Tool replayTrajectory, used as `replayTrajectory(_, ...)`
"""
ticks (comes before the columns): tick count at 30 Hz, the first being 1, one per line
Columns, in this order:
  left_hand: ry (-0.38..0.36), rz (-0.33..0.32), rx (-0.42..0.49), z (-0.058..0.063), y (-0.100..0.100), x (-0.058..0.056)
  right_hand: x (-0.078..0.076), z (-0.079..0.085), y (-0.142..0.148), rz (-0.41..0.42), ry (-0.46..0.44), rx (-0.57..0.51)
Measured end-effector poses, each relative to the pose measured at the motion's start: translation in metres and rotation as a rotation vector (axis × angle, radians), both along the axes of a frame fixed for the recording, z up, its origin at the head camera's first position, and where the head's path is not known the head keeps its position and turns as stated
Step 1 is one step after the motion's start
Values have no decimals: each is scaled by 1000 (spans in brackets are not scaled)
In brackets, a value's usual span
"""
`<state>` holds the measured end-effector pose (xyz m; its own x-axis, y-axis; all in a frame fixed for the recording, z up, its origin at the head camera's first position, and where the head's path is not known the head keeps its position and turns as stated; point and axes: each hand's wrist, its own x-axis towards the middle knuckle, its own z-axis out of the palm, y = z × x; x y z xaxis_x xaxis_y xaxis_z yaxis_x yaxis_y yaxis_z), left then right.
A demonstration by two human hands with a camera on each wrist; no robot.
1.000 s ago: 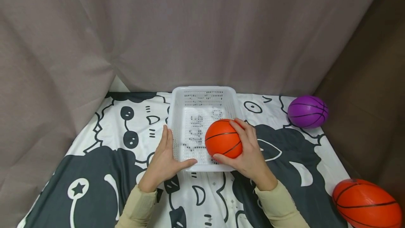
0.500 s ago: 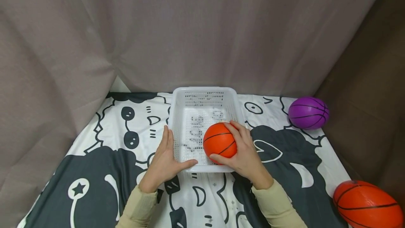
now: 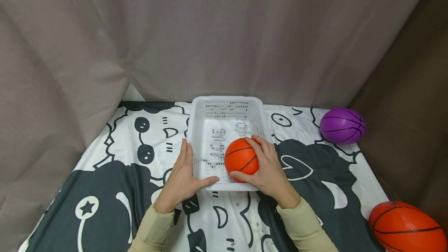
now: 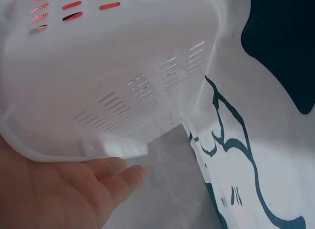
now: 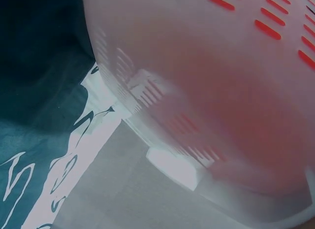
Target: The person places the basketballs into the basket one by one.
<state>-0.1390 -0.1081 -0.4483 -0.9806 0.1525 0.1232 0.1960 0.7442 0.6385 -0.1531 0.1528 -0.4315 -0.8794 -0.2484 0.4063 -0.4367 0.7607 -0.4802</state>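
A small orange basketball (image 3: 240,160) is in the near right part of a white perforated plastic basket (image 3: 227,99). My right hand (image 3: 269,172) grips its right side, fingers over the top and thumb at the near side. At the basket's near left corner is my left hand (image 3: 180,184), its fingers straight along the left side and the thumb out over the near rim. The left wrist view shows this hand (image 4: 74,187) against the basket's rim. In the right wrist view, the basket wall (image 5: 221,91) fills most of the picture and orange shows through its slots.
A purple ball (image 3: 342,125) with black lines lies at the far right of the patterned cloth (image 3: 105,197). Nearer, at the right edge, is a larger orange basketball (image 3: 406,226). A grey-brown curtain (image 3: 224,34) hangs close behind the basket.
My right hand has brought the orange basketball lower and slightly left, down into the basket's near right part. My left hand has stayed at the basket's left corner.
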Motion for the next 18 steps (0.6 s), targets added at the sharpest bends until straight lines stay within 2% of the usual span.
replayTrajectory(10, -11, 4, -3, 1, 0, 1, -1, 2, -4, -9, -65, 65)
replayTrajectory(18, 1, -2, 7, -1, 0, 0, -3, 2, -6, -8, -72, 111)
